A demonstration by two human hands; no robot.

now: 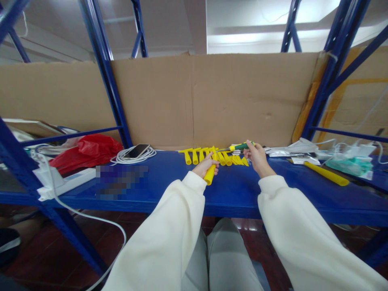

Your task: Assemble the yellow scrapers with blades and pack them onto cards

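My left hand (207, 165) is wrapped round a yellow plastic handle-shaped part (209, 176), its wide round end pointing down towards me. In my right hand (256, 157) is a screwdriver (241, 146) with a green and yellow handle. The screwdriver's shaft lies level and points left, its tip at the upper end of the yellow part; whether they touch I cannot tell. Behind my left hand several similar yellow parts (188, 157) stand in a row on the blue table (236, 194). Small flat yellow pieces (239, 161) lie between my hands.
At the left are a phone (138, 151) on a coiled white cable (121, 158), a red plastic bag (87, 151) and a white power strip (75, 178). A yellow-handled tool (327, 173) and plastic bags (348, 163) lie right. A cardboard wall (242, 101) closes the back.
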